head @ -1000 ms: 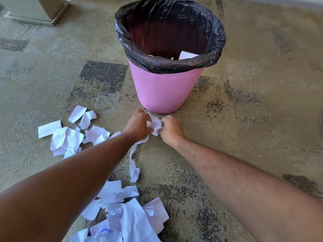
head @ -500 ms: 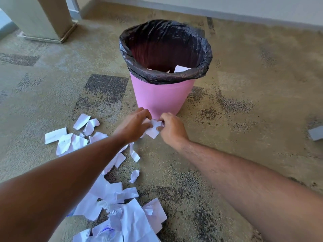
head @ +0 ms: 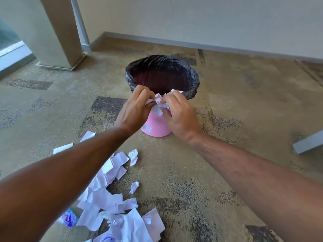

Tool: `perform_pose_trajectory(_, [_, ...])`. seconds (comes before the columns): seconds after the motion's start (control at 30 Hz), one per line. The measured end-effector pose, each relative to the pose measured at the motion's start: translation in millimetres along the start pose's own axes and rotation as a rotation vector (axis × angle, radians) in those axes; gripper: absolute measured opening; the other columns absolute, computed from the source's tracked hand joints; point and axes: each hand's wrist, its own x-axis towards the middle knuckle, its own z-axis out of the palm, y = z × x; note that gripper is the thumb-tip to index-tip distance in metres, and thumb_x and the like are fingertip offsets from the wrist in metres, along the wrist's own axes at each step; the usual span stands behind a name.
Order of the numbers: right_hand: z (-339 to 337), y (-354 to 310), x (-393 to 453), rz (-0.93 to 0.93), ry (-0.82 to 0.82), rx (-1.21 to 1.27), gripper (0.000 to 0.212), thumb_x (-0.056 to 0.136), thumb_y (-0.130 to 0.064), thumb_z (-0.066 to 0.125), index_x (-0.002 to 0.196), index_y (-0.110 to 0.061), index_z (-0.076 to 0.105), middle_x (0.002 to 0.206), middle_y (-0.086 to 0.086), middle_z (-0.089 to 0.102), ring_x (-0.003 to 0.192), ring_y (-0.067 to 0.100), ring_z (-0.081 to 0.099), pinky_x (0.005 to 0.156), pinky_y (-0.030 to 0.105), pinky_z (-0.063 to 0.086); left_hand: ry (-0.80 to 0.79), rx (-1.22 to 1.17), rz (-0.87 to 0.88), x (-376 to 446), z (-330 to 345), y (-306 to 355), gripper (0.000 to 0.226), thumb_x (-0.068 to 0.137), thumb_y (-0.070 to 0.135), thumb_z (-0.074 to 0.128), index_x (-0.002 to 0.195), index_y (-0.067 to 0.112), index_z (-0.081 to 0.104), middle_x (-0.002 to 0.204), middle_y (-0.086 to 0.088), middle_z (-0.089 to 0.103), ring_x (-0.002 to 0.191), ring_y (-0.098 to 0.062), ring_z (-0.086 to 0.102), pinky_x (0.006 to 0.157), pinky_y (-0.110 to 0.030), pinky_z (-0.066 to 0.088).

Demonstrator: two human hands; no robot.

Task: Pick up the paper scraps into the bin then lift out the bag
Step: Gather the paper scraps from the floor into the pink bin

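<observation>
A pink bin (head: 157, 127) lined with a black bag (head: 192, 79) stands on the carpet ahead of me. My left hand (head: 134, 110) and my right hand (head: 180, 114) are together in front of the bin's near rim, both pinching a bunch of white paper scraps (head: 159, 103). A white scrap (head: 176, 91) shows just over the rim. Several more scraps (head: 111, 198) lie scattered on the floor at lower left, partly hidden by my left forearm.
A square pillar (head: 57, 32) stands at the back left beside a glass panel. A wall with a grey skirting (head: 209, 45) runs behind the bin. A grey bar (head: 307, 144) lies at the right edge. The floor is patterned carpet.
Both hands have risen from the floor at the bin's base up to its near rim, carrying the bunch of scraps. The view has tilted upward, showing the wall and pillar.
</observation>
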Motion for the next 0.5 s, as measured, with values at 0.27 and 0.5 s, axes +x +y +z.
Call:
perform_pose_trajectory(0.27, [-18,-1,61,0.199,0.23,0.047,0.012,0.09,0.002,0.064,0.097,-0.005,0.057,0.102,0.007,0.056,0.08,0.019,0.053,0.064,0.024,0.039,0.204,-0.042,0.043,86,-5,26,0.016,0.095,0.017,0.063,0.101,0.002,0.062,0.104,-0.01,0.055,0.087,-0.012,0.052,0.073,-0.02,0.04])
perform_pose_trajectory(0.5, [-3,22,58,0.444,-0.025,0.026,0.03,0.091,0.004,0.057,0.119,-0.007,0.062,0.121,0.01,0.052,0.099,0.026,0.059,0.083,0.044,0.052,-0.205,-0.039,-0.066,94,11,9,0.041,0.085,0.027,0.075,0.122,0.014,0.063,0.137,-0.006,0.051,0.128,-0.019,0.049,0.1,-0.02,0.034])
